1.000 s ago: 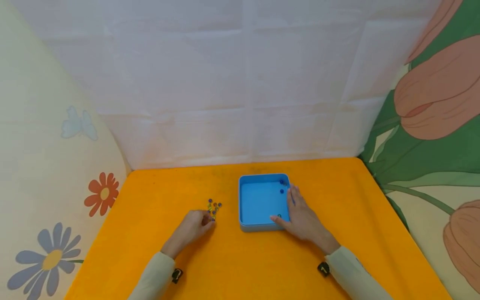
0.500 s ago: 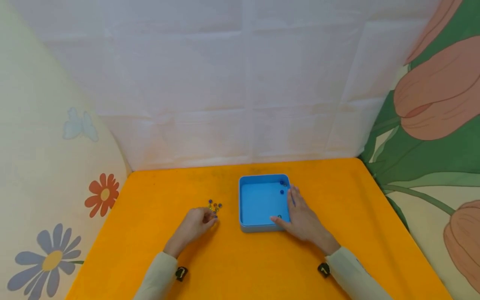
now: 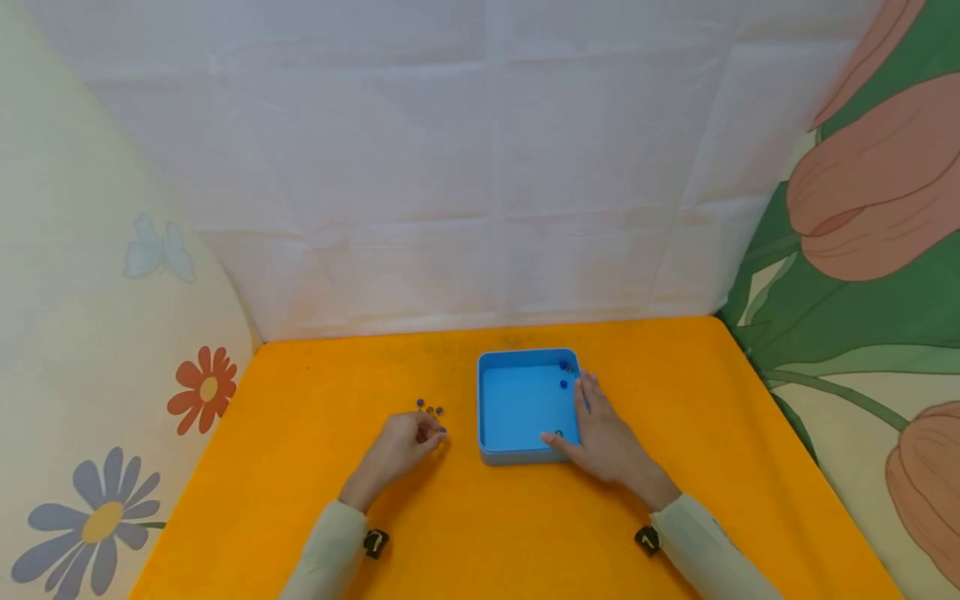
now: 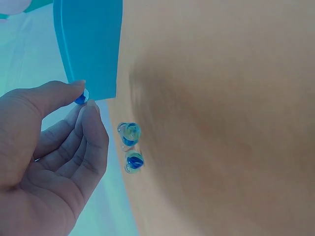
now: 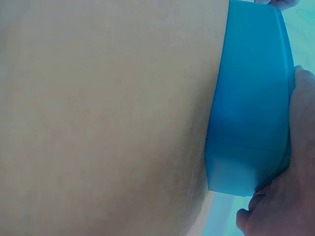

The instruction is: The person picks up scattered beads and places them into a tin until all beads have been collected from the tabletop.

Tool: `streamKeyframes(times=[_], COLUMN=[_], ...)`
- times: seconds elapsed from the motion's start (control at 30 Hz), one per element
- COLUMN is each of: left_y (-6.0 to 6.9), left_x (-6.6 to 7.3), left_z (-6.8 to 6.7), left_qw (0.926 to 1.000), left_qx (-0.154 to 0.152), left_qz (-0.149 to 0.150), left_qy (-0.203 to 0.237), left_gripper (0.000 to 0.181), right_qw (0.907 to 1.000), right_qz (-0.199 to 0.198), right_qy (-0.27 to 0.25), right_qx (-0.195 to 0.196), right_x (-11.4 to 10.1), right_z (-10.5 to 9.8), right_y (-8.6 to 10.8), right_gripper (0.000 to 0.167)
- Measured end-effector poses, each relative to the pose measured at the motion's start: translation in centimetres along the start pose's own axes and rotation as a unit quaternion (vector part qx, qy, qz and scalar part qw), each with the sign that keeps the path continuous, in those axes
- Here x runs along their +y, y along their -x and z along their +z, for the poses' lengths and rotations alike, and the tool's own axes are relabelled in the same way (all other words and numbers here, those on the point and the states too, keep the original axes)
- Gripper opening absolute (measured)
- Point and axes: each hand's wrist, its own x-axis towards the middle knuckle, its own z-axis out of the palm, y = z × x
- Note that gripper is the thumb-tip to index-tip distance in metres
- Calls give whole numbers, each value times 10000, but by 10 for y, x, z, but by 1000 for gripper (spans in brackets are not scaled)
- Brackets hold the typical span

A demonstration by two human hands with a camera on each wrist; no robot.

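Note:
Between thumb and index fingertip, the left hand (image 3: 397,454) (image 4: 54,147) pinches a blue marble (image 3: 443,430) (image 4: 81,97). Just beyond that hand several loose marbles (image 3: 439,411) (image 4: 133,161) lie on the orange table; the hand hides part of the group in the head view. The right hand (image 3: 611,442) (image 5: 285,191) rests against the right side of the blue square box (image 3: 491,456) (image 5: 251,98), its thumb over the front rim and its fingers along the side. Several marbles (image 3: 564,384) sit inside the box near its right side.
The orange table (image 3: 510,533) reaches back to a white cloth (image 3: 420,167). Flower-printed cloth (image 3: 862,333) hangs on the right, and another printed cloth (image 3: 90,333) stands on the left. Black wrist cameras (image 3: 377,543) are on both wrists.
My left hand has moved slightly right, toward the box, with the blue marble coming away from the other marbles. The right hand and the box have stayed in place.

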Motion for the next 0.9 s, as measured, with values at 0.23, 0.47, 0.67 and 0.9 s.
streamKeyframes(times=[0.23, 0.47, 0.67, 0.9], left_y=[-4, -10, -14, -19], left_x=[5, 12, 18, 23], left_z=[0, 0, 2, 3], left_qw=[9999, 9998, 9997, 9995], left_qx=[44, 33, 49, 26], left_qz=[146, 203, 219, 151], left_qy=[46, 46, 76, 272], left_gripper=[7, 10, 11, 11], right_qw=[10000, 10000, 10000, 10000], right_qz=[-18, -30, -42, -20], right_qy=[14, -20, -52, -17], right_qx=[19, 19, 48, 56], right_x=[1, 1, 1, 2], right_z=[1, 0, 1, 3], right_y=[-1, -1, 0, -1], right_gripper=[117, 117, 116, 117])
